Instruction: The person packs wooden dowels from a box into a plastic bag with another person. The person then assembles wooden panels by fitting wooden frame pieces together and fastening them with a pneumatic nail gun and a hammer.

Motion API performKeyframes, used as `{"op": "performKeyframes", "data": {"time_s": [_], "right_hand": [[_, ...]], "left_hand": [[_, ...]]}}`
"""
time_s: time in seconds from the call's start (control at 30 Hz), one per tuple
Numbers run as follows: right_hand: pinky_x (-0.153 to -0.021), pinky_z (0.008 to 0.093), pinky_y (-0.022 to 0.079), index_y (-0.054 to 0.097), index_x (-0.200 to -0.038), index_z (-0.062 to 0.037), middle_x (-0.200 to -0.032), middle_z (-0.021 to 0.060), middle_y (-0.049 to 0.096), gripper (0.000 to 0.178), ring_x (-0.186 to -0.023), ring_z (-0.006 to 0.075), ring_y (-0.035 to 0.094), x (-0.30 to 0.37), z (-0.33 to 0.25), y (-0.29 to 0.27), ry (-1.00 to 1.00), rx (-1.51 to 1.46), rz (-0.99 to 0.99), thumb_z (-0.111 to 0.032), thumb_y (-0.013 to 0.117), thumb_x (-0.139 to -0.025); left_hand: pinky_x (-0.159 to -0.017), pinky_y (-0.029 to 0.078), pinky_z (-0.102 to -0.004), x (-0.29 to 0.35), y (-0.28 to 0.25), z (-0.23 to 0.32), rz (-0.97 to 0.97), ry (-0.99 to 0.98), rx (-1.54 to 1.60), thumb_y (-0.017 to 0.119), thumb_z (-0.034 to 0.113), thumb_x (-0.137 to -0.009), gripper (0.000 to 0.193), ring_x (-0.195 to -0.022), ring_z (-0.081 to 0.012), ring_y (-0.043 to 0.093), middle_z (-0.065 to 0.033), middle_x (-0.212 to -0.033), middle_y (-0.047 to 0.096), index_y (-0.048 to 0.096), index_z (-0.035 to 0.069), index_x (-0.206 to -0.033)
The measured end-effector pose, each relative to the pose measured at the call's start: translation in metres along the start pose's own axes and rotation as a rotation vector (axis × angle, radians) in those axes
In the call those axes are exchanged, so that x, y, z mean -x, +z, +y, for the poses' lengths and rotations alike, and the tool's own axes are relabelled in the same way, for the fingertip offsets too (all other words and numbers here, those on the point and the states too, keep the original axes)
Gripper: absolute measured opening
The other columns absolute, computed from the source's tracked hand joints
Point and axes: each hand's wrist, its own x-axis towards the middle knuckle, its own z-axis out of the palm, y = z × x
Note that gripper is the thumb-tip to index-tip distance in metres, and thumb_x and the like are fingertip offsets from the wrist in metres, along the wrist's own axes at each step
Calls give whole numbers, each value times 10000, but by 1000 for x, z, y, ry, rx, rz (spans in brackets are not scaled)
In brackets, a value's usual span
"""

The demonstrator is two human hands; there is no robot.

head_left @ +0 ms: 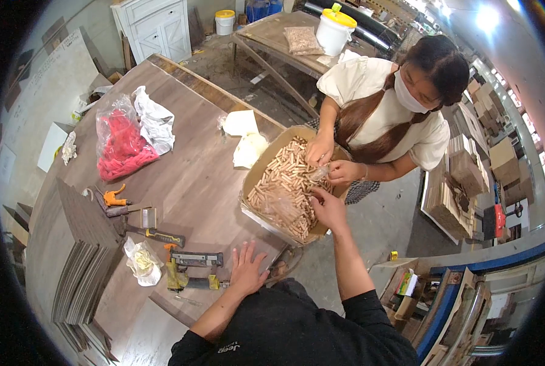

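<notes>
My left hand [248,269] lies flat on the wooden tabletop [193,158], its fingers spread and nothing in them. At the table's right edge is a cardboard box [254,177] full of short wooden dowels [278,174]. Over its right side my right hand [330,210] reaches in, fingers curled among the dowels; what they pinch, if anything, is hidden. Just beyond it, a co-worker's hands [321,149] hold a small clear plastic bag [319,173] above the pile. More clear plastic lies on the dowels near the box's front.
By my left hand lie a nail gun [193,259], a hammer [163,236] and an orange-handled tool [115,197]. Stacked panels [83,280] stand at left. A bag of red material [123,146] sits farther back. The co-worker [376,116] stands across the box.
</notes>
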Motion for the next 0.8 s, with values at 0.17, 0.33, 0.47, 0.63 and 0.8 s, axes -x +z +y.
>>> {"op": "performKeyframes", "data": {"time_s": [0.17, 0.33, 0.47, 0.63, 0.8], "right_hand": [[-806, 364, 549, 748, -1120, -151, -926, 114, 750, 250, -851, 281, 717, 0, 3, 13, -95, -71, 168, -263, 638, -925], [-811, 410, 537, 714, -1190, -156, -961, 156, 735, 288, -871, 344, 696, -4, -5, 9, -167, 75, 25, -255, 619, -937], [-826, 478, 516, 636, -1312, -181, -980, 224, 706, 374, -918, 419, 666, -27, -42, 20, -69, -9, -64, -267, 592, -951], [-830, 488, 516, 671, -1123, -104, -930, 225, 701, 267, -919, 411, 665, -62, -49, 43, -21, 49, 25, -262, 612, -915], [-784, 500, 517, 709, -1003, -116, -925, 206, 701, 230, -885, 417, 669, -69, -44, 45, -210, -14, 6, -251, 546, -914]], "left_hand": [[-1201, 96, -627, 0, 0, 0, -11, -4, 4, 692, 385, -881, 608, -1503, -445, 151, -225, -1613, 211, 492, 173, -1415], [-1204, 91, -623, -2, -1, -1, 6, 13, 33, 693, 374, -880, 602, -1505, -444, 143, -225, -1609, 217, 493, 180, -1414], [-1204, 94, -624, -5, -4, 1, -27, -19, 22, 680, 363, -889, 602, -1508, -424, 145, -214, -1617, 204, 478, 184, -1426], [-1211, 84, -610, -5, -1, -2, -34, -5, 2, 672, 380, -895, 614, -1515, -415, 125, -208, -1623, 195, 469, 187, -1441], [-1213, 86, -604, -3, 1, -1, -33, -16, -10, 671, 392, -892, 623, -1515, -411, 128, -211, -1621, 199, 471, 182, -1443]]}}
